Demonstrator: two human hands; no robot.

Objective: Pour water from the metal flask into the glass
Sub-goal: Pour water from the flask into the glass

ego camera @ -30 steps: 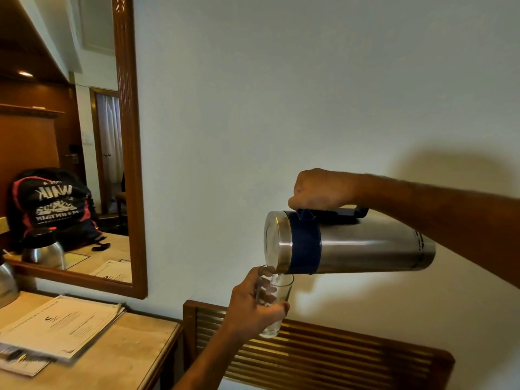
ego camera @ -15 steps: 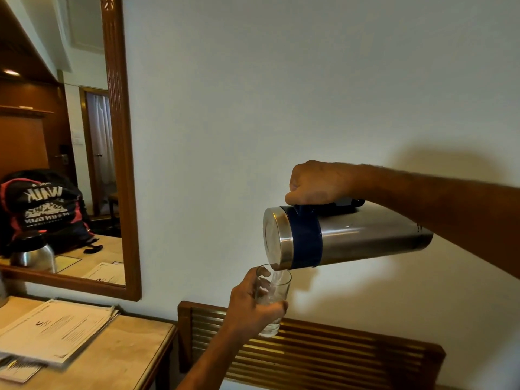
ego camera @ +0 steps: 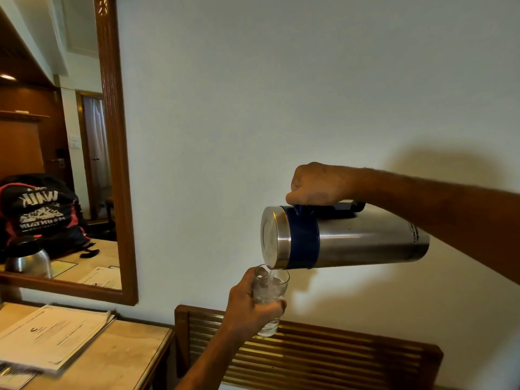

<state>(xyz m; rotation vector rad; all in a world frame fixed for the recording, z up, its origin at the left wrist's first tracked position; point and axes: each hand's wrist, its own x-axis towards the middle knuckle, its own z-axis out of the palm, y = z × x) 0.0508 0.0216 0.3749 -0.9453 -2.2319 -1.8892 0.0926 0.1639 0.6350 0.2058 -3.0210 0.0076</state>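
The left hand (ego camera: 247,308) is closed around the glass (ego camera: 269,299), held in the air above the slatted wooden rack (ego camera: 323,358), right of the table (ego camera: 118,358) edge. The right hand (ego camera: 320,184) grips the handle of the metal flask (ego camera: 343,237), tipped near horizontal, its mouth just over the glass rim. A thin stream enters the glass. Risk: further tilt or hand drift would spill water onto the rack. The fill level is hard to read; the spout is hidden.

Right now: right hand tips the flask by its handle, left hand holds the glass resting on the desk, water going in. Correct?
Not quite. In the head view the left hand holds the glass in the air, off the desk. The right hand does tip the flask by its handle, water going in.
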